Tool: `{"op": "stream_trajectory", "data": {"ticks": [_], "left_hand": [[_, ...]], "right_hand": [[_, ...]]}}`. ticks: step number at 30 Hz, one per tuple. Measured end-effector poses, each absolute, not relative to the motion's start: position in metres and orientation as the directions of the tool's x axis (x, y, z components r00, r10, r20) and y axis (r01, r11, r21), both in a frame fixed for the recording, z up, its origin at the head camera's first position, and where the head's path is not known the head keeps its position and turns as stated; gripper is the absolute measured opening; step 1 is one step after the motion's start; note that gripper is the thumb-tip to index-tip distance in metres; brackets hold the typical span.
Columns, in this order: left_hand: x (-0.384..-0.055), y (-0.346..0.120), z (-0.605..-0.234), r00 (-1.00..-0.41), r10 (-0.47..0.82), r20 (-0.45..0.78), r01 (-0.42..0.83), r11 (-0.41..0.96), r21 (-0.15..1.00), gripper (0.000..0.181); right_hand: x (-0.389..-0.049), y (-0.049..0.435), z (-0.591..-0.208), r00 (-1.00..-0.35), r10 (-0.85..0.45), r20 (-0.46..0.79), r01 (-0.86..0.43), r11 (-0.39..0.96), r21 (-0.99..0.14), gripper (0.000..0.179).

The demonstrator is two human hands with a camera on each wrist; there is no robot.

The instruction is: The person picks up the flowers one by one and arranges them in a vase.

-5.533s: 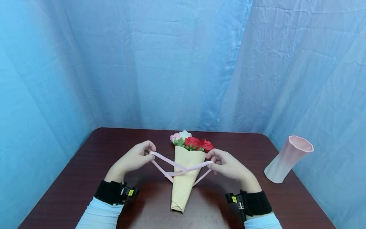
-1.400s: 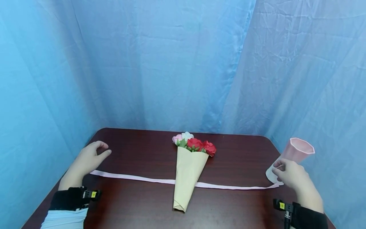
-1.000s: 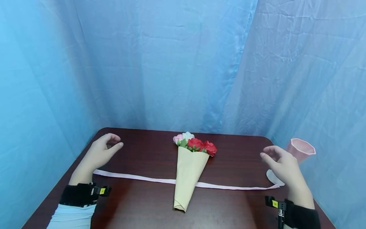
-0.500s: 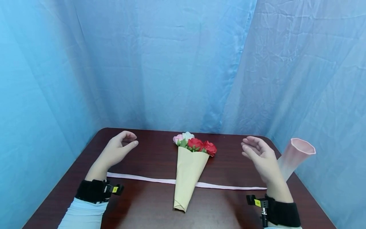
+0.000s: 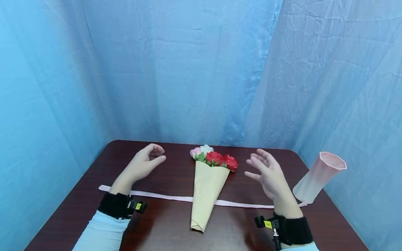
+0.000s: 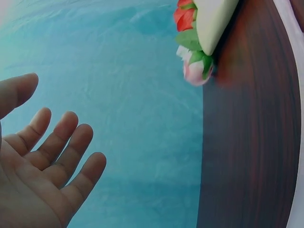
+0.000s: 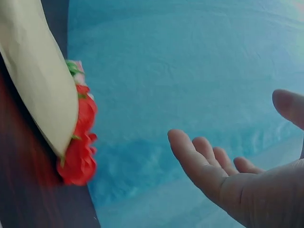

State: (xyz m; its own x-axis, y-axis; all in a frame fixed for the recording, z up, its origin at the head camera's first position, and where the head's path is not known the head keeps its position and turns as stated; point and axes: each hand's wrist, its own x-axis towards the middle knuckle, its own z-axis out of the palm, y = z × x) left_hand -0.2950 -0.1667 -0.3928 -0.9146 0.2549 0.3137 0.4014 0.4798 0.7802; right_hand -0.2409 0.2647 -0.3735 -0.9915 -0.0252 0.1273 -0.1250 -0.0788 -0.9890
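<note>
A bouquet (image 5: pixel 207 188) wrapped in cream paper lies mid-table, its red, pink and white flowers (image 5: pixel 215 157) toward the far edge. Beneath it a pale pink ribbon (image 5: pixel 163 197) stretches left and right across the table. My left hand (image 5: pixel 142 165) hovers left of the bouquet, fingers loosely bent and holding nothing. On the other side my right hand (image 5: pixel 268 172) is in the air, fingers spread, also with nothing in it. Both wrist views show an empty palm, with the bouquet (image 6: pixel 213 23) apart from the fingers.
A pink and white vase (image 5: pixel 318 177) stands at the table's right side, beyond the right hand and near the ribbon's right end. Blue curtains (image 5: pixel 194 69) hang behind and beside the dark wooden table (image 5: pixel 169 230).
The ribbon, earlier held crossed over the bouquet by both hands, now lies flat under it. Both hands let it go at the ends and have moved inward toward the bouquet.
</note>
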Motion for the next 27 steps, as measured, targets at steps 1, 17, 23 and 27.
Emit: {"op": "stream_trajectory", "data": {"ticks": [1, 17, 23, 27], "left_hand": [[-0.296, -0.164, -0.394, -0.915, 0.259, 0.309, 0.399, 0.48, 0.781, 0.034], [-0.306, -0.125, -0.404, -0.916, 0.323, 0.239, 0.383, 0.525, 0.76, 0.037], [-0.309, -0.111, -0.408, -0.919, 0.344, 0.19, 0.36, 0.543, 0.759, 0.036], [-0.309, -0.103, -0.412, -0.919, 0.361, 0.159, 0.35, 0.561, 0.75, 0.035]], "right_hand": [[-0.241, 0.262, -0.375, -0.993, -0.03, 0.11, -0.108, -0.083, -0.991, 0.072], [-0.255, 0.227, -0.404, -0.99, -0.117, -0.083, 0.088, -0.043, -0.995, 0.081], [-0.259, 0.22, -0.413, -0.985, -0.133, -0.115, 0.122, -0.049, -0.991, 0.085], [-0.26, 0.218, -0.419, -0.981, -0.127, -0.144, 0.15, -0.039, -0.988, 0.085]]}}
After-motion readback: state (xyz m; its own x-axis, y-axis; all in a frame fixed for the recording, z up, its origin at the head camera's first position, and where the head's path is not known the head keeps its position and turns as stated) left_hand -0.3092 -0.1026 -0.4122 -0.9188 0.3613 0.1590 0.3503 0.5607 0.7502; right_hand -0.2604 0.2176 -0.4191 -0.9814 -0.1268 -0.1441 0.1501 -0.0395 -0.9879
